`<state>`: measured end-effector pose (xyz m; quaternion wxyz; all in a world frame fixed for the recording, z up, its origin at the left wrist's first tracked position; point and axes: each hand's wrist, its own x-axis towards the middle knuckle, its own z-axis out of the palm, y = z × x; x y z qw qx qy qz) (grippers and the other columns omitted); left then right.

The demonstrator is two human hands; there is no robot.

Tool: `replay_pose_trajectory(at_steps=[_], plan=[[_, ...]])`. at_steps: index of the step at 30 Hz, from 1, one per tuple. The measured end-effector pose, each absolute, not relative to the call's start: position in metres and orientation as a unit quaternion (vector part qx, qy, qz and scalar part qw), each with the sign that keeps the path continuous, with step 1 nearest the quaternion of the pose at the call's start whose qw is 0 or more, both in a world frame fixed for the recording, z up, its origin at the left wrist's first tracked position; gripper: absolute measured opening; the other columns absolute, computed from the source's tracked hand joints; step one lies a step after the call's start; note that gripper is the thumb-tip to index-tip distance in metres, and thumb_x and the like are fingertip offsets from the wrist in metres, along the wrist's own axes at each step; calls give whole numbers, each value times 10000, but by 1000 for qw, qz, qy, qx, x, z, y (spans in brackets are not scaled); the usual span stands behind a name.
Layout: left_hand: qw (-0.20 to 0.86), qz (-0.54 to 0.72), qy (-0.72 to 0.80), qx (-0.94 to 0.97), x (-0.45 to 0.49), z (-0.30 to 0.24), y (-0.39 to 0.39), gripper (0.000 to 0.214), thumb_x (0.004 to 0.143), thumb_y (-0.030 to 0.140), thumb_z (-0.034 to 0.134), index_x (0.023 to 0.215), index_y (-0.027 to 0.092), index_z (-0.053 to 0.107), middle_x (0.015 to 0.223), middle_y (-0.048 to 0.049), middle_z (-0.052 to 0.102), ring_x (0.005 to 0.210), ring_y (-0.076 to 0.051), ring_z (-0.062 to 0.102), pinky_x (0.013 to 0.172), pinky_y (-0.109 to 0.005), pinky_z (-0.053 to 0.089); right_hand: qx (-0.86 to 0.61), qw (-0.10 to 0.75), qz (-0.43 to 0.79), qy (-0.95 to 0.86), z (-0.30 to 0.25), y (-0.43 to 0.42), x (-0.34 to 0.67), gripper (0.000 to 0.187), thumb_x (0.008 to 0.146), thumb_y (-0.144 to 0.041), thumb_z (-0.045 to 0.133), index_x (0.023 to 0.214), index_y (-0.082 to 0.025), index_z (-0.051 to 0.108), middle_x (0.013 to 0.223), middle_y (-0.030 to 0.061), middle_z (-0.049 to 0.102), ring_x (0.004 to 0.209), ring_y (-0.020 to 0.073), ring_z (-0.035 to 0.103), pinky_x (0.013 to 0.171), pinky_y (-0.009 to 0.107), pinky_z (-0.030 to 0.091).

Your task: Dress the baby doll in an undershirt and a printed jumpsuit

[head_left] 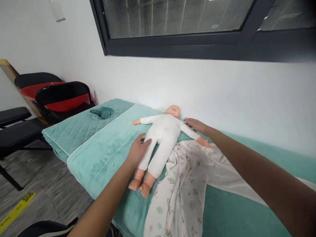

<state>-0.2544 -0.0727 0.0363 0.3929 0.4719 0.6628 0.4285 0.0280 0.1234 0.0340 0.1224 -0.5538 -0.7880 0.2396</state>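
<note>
A baby doll [164, 130] with a white cloth body lies on its back on a green padded mat, its arms spread and its head toward the wall. My left hand [138, 149] is at the doll's leg, fingers apart, thumb over the white cloth. Beside the doll's shoulder, my right hand [196, 125] hovers with fingers stretched out near its arm. Printed white baby clothing [182, 187] lies spread out next to the doll's legs, and the doll's hand [203, 142] rests at its upper edge.
The green mat [98, 161] meets a white wall [138, 82] below a dark-framed window [172, 47]. A crumpled green cloth [103, 113] lies on the quilted part. Black and red folding chairs [65, 95] stand at the left. Yellow tape [17, 210] marks the grey floor.
</note>
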Motion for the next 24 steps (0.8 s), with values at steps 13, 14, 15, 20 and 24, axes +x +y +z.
replay_pose_trajectory(at_steps=[13,14,15,20,24], plan=[[-122,91,385,910,-164,21,-170,591,915,79,450,1454,302,356,1564,-78,346,1418,-310,354,1109,-536,336,-544,-88,190,-813,31,-37,181,285,885,-465,428,875,-236,598,901,69,676,815,277,608,708,385,416],[-123,93,385,910,-155,18,-169,554,929,101,440,1442,298,377,1565,-80,344,1420,-311,348,1113,-539,328,-521,-82,208,-824,35,-50,170,283,893,-447,423,884,-226,600,900,68,674,810,268,605,713,381,424],[-124,97,385,909,-147,16,-169,523,941,123,432,1433,295,391,1567,-81,341,1424,-309,341,1119,-540,316,-492,-65,232,-836,39,-64,157,283,901,-433,426,917,-214,604,920,72,675,825,262,605,736,380,434],[-114,129,403,899,-105,11,-172,668,910,171,491,1519,242,226,1612,-97,227,1474,-313,220,1161,-556,237,-386,35,359,-849,52,-134,102,367,940,-429,423,1164,-186,581,1180,109,638,990,256,596,834,374,462],[-69,139,437,886,-94,11,-174,436,889,204,513,1324,238,514,1534,-98,384,1459,-345,235,1141,-609,224,-384,25,401,-832,65,-180,103,428,919,-498,464,1237,-232,572,1179,86,623,936,235,597,777,343,472]])
